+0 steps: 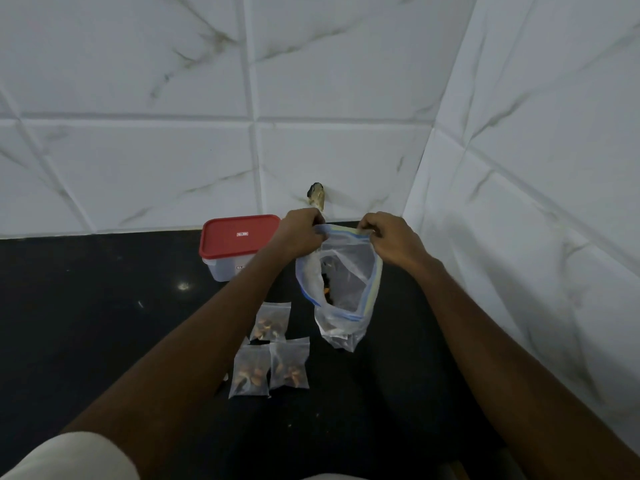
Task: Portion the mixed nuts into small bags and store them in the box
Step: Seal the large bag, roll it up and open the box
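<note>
1. The left hand [300, 234] pinches the far-left corner of the mouth of a large zip bag [346, 306], with the fingers curled over the blue zip strip.
2. The right hand [393, 241] grips the far-right corner of the same mouth, and its fingers are also curled around the rim. Between the two hands the bag's mouth is held wide open.
3. The large zip bag hangs from both hands with its bottom resting on the dark surface [86, 306]. Mixed nuts [326, 289] show as dark and orange bits inside it.
4. Three small bags [270, 322] lie flat on the surface just left of the large bag, each with nuts in it. One lies farther away and two lie side by side nearer the person.
5. The box [225, 268], clear-walled with a red lid [239, 237] on it, stands on the surface behind the left forearm, against the wall.
6. A marble-patterned tiled wall [138, 150] rises behind and to the right.
7. A pale sleeve [69, 459] shows at the lower left.
</note>
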The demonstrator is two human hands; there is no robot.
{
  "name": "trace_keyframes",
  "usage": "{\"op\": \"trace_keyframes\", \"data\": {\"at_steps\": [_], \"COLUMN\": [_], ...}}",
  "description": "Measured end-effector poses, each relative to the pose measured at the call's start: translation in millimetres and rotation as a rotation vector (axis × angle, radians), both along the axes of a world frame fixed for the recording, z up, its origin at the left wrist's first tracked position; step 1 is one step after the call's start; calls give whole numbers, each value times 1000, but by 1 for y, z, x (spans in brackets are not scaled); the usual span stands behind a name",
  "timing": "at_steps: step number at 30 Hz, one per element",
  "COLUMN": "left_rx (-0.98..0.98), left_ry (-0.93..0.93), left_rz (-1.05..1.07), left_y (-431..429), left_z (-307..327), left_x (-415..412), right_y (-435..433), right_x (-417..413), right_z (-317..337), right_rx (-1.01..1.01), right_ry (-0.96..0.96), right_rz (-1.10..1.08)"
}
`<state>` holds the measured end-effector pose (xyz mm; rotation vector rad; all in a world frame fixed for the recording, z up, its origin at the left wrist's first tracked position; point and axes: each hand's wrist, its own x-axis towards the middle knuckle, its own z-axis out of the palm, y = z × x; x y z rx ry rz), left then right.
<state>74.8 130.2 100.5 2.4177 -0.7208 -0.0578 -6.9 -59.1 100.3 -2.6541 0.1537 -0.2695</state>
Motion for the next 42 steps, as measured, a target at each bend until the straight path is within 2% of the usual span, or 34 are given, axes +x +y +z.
{"op": "trace_keyframes", "data": {"at_steps": [3, 7, 12, 14, 18, 22, 26, 29, 32, 36, 39, 42], "left_rx": [19, 108, 164, 111, -113, -80, -168, -177, -154, -151, -125, -126], "left_ry": [-19, -56, -53, -51, 49, 131, 425, 598, 663, 575, 369, 159], "left_rz": [-31, -65, -124, -149, -140, -123, -139, -132, -180, -192, -223, -217], "left_y": [-3, -10, -10, -9, -9, -6, -2, 3, 7, 11, 11, 8], "left_z": [3, 8, 12, 13, 18, 20, 21, 27, 31, 32, 33, 29], "left_x": [-1, -6, -6, -6, -7, -4, -5, -6, -4, -2, -5, -8], "right_y": [1, 7, 4, 1, 0, -3, -5, -1, 1, 2, 4, 3], "right_x": [1, 3, 10, 11, 11, 9, 8, 6, 3, 0, -3, -2], "right_z": [1, 3, 3, 3, 3, 2, 5, 8, 10, 15, 22, 25], "right_rx": [35, 35, 58, 71, 101, 118, 100, 145, 169, 281, 424, 423], "right_ry": [4, 11, -186, -204, -150, -53, 34, 7, -39, 58, 186, 269], "right_rz": [-36, 61, -35, -56, -22, 24, 88, 133, 158, 208, 239, 272]}}
